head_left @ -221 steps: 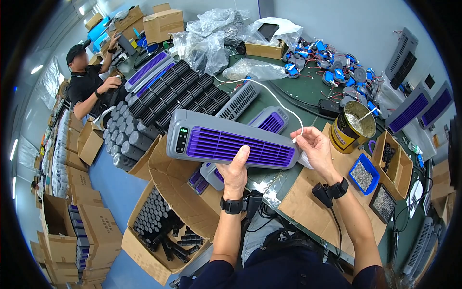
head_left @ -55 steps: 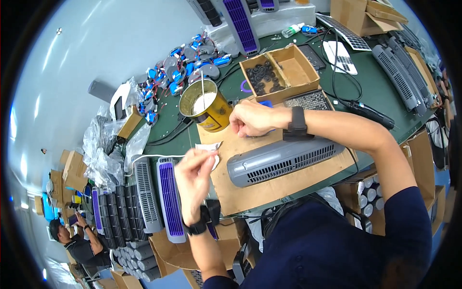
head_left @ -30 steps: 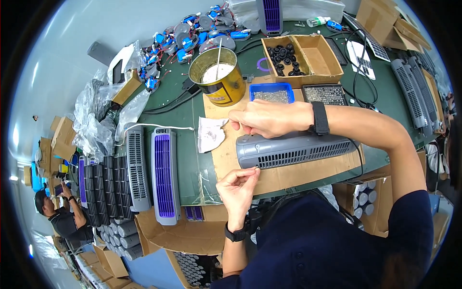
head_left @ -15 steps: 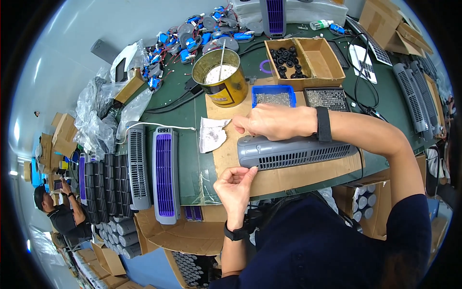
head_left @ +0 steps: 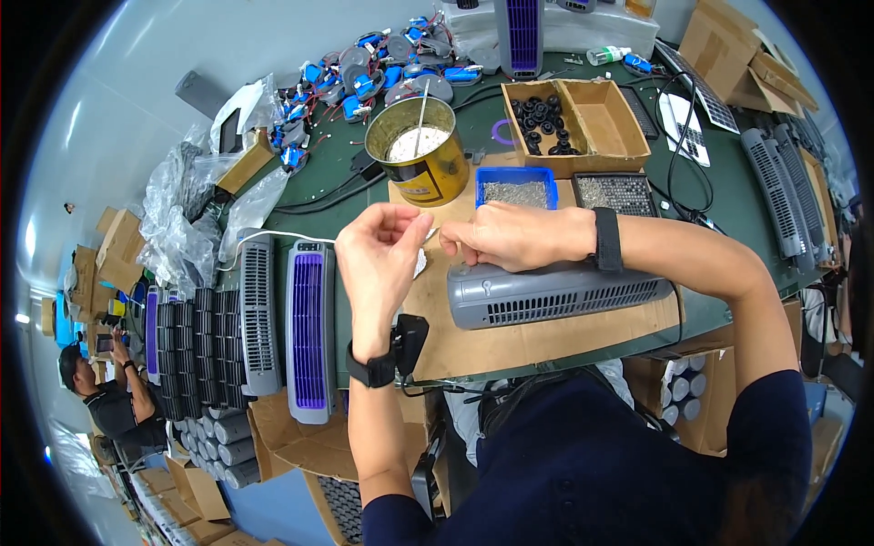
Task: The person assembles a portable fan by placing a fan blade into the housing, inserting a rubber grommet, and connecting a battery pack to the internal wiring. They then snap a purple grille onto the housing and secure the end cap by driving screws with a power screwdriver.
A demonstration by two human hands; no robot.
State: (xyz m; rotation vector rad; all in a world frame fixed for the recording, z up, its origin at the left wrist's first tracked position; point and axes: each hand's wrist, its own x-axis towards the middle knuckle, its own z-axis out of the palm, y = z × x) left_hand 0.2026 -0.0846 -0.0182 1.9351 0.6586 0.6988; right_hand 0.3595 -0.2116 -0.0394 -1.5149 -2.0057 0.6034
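A grey slotted tower fan housing point(head_left: 564, 296) lies on its side on a cardboard sheet point(head_left: 519, 350). My right hand point(head_left: 519, 235) rests over its upper left part with the fingers curled; whatever they grip is hidden. Just left of the housing my left hand point(head_left: 378, 259) is raised, thumb and fingertips pinched together close to my right fingertips. Anything in that pinch is too small to make out. A crumpled white paper scrap point(head_left: 420, 264) is mostly covered by my left hand.
Beyond the housing stand a yellow tin point(head_left: 437, 173) with a stick in it, a blue tray of small metal parts point(head_left: 516, 173) and a cardboard box of black wheels point(head_left: 583, 164). Purple-grilled fan units point(head_left: 309, 337) line the left. A person point(head_left: 118, 400) is farther left.
My left hand has left the lower edge of the housing and moved up and left, over the paper scrap, towards my right fingertips. My right hand stays nearly in place.
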